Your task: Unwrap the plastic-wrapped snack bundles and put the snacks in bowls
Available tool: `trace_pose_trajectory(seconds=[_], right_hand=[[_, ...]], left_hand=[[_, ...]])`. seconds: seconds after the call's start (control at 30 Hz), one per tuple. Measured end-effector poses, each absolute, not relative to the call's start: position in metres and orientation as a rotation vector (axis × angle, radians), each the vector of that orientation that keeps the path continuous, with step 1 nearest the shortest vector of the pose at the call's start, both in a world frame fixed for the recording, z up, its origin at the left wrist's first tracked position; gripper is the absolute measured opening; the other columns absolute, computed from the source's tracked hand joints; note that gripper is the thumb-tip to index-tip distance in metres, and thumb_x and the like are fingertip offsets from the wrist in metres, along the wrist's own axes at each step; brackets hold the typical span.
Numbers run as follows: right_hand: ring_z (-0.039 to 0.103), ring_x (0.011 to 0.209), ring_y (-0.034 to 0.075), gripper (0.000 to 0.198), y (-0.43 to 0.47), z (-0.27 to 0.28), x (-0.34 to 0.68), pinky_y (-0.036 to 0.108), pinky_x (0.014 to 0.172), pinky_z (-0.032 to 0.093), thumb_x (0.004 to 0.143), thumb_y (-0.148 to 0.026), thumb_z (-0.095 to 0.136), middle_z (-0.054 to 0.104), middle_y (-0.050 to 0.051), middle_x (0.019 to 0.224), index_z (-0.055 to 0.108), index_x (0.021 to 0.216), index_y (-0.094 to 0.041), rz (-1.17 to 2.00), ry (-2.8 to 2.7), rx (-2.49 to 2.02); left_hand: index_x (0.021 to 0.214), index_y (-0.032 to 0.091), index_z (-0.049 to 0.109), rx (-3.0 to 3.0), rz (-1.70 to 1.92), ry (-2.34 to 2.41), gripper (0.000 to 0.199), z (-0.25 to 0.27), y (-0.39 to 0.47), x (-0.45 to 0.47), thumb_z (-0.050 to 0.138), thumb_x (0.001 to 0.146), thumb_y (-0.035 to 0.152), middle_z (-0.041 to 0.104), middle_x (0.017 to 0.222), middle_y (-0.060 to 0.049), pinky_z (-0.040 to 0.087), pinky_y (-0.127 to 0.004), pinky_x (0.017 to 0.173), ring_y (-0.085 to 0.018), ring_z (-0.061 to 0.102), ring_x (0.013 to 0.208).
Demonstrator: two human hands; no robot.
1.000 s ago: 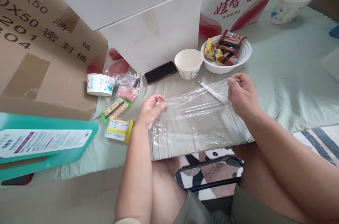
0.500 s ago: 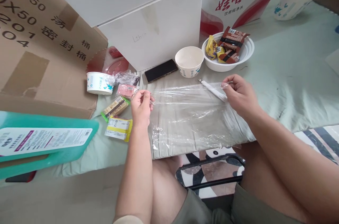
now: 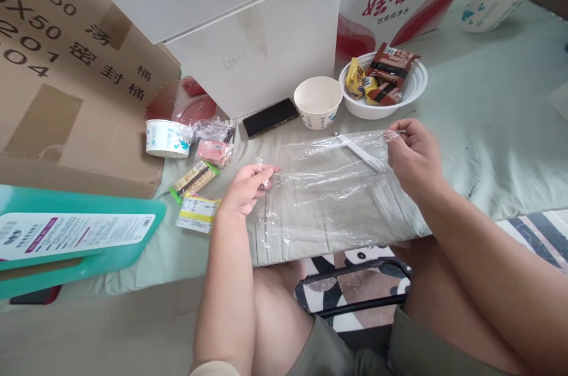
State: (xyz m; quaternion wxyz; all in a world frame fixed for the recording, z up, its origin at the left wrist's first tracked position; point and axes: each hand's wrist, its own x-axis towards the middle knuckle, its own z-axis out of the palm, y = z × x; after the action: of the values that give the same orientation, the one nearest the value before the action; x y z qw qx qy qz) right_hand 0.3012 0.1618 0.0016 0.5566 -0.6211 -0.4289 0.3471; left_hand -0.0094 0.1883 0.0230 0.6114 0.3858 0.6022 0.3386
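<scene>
A clear plastic bag [image 3: 328, 198] is stretched between my hands and hangs toward the table's front edge. My left hand [image 3: 248, 186] pinches its upper left corner. At the upper right corner my right hand [image 3: 412, 154] has its fingers closed on the film. Beneath the plastic a white, pen-like stick [image 3: 361, 152] lies on the cloth and shows through. Just beyond the bag stands a paper bowl [image 3: 318, 103] with a blue pattern. Left of my left hand lie a yellow-and-white packet [image 3: 197, 214] and a green-ended wrapped snack bar [image 3: 195, 179].
A white bowl [image 3: 419, 95] holds several wrapped snacks. A black phone [image 3: 270, 118] lies before white boxes [image 3: 275, 50]. Another paper bowl [image 3: 166, 139], a pink packet [image 3: 214, 152] and a red plastic dish [image 3: 164, 97] sit left, near a cardboard carton [image 3: 97, 145] and a green container [image 3: 146, 234].
My left hand has turned and shifted right and slightly down, its grip on the film changed. My right hand has moved a little right and up, drawing the bag's corner along.
</scene>
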Motion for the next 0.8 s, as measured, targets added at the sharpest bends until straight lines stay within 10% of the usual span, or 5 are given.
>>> trace_pose_trajectory(seconds=[0.13, 0.27, 0.47, 0.8], right_hand=[[0.028, 0.045, 0.011, 0.011, 0.161, 0.001, 0.302, 0.028, 0.043, 0.018, 0.087, -0.032, 0.062, 0.037, -0.006, 0.053, 0.054, 0.083, -0.026, 0.823, -1.037, -1.459], [0.029, 0.045, 0.011, 0.01, 0.161, -0.002, 0.302, 0.028, 0.044, 0.019, 0.088, -0.031, 0.061, 0.037, -0.006, 0.052, 0.054, 0.083, -0.027, 0.825, -1.051, -1.452], [0.036, 0.046, 0.011, 0.011, 0.159, 0.003, 0.298, 0.029, 0.047, 0.027, 0.088, -0.036, 0.061, 0.042, -0.006, 0.056, 0.06, 0.091, -0.026, 0.919, -1.061, -1.383], [0.061, 0.074, 0.018, 0.026, 0.157, 0.004, 0.293, 0.033, 0.067, 0.05, 0.08, -0.043, 0.073, 0.065, 0.002, 0.083, 0.055, 0.078, -0.025, 1.03, -1.316, -1.289]], left_hand=[[0.077, 0.015, 0.067, 0.826, 0.955, 1.435, 0.034, 0.019, 0.191, -0.006, 0.085, 0.058, 0.037, 0.072, 0.08, -0.004, 0.017, -0.014, 0.035, -0.001, 0.041, 0.042], [0.073, 0.016, 0.065, 0.832, 1.125, 1.417, 0.035, 0.016, 0.193, -0.003, 0.085, 0.062, 0.042, 0.073, 0.082, -0.004, 0.046, -0.016, 0.05, -0.008, 0.062, 0.06], [0.082, 0.019, 0.065, 1.015, 1.299, 1.42, 0.038, 0.014, 0.193, -0.001, 0.081, 0.073, 0.051, 0.058, 0.053, 0.006, 0.02, -0.017, 0.032, -0.003, 0.036, 0.033], [0.093, 0.025, 0.063, 0.957, 1.575, 1.115, 0.051, 0.019, 0.194, -0.009, 0.089, 0.06, 0.056, 0.071, 0.073, 0.004, 0.045, -0.018, 0.047, -0.009, 0.064, 0.055]])
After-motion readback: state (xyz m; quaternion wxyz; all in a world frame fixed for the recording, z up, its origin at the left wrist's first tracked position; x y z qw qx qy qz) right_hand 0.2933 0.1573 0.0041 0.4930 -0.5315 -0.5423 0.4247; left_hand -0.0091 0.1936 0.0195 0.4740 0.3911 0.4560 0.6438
